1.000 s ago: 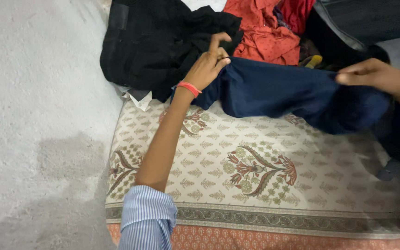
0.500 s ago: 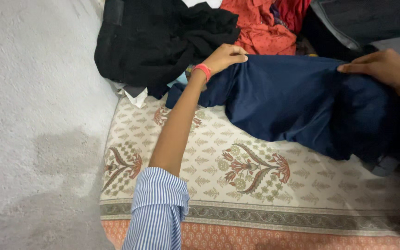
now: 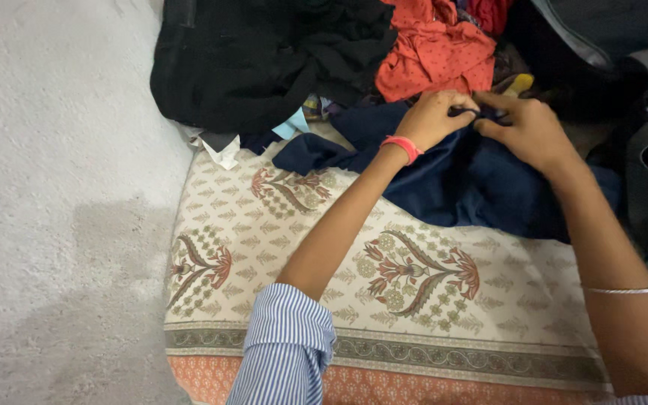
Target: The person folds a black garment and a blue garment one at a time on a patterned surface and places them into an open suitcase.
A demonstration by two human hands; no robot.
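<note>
Floor: grey rough concrete (image 3: 54,187) fills the left side of the view.
Mattress: a cream printed cover with red and green flower patterns (image 3: 414,270) and an orange border at the near edge lies beside the concrete.
Clothes pile: a black garment (image 3: 264,60) lies at the far left corner of the mattress, and a red-orange dotted garment (image 3: 436,56) lies just beside it on the right.
Navy garment: dark blue cloth (image 3: 459,180) is bunched on the far half of the mattress, below the red-orange one.
Left hand: the left hand (image 3: 433,116), with a red wristband (image 3: 403,148) and a striped blue sleeve (image 3: 286,349) rolled up, pinches the top edge of the navy garment.
Right hand: the right hand (image 3: 530,131), with a thin silver bangle (image 3: 624,290) on the forearm, pinches the same edge, touching the left hand.
</note>
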